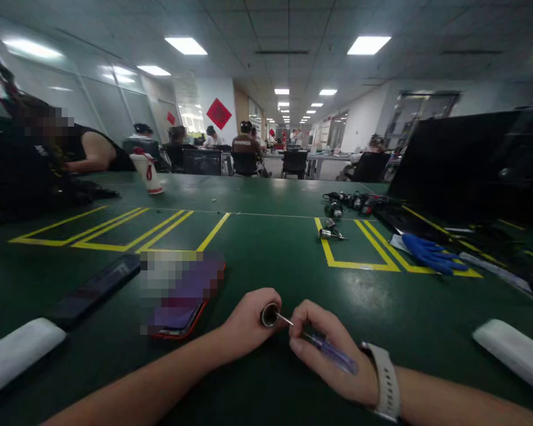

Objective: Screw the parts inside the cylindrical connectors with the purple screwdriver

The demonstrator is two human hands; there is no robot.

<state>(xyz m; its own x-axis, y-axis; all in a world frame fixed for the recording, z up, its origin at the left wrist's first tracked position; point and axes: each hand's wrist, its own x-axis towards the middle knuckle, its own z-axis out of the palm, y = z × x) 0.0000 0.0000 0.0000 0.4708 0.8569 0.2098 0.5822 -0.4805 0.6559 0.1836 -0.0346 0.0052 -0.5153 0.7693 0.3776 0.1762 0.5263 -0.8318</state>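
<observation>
Round metal part (pixel 269 316) sat in my left hand (pixel 247 318), fingers curled closed round it; screwdriver (pixel 335 356) tip at its mouth — handle pinched in my right hand (pixel 323 336), over green bench (pixel 270 254). Seemed to need steady grip, shaft lined up, rim unscraped.

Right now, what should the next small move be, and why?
Probably ease the screwdriver slightly inward: the left hand holds the metal cylinder, open end showing, and the right hand aims the shaft at that opening; whether the tip touches is unclear.
</observation>
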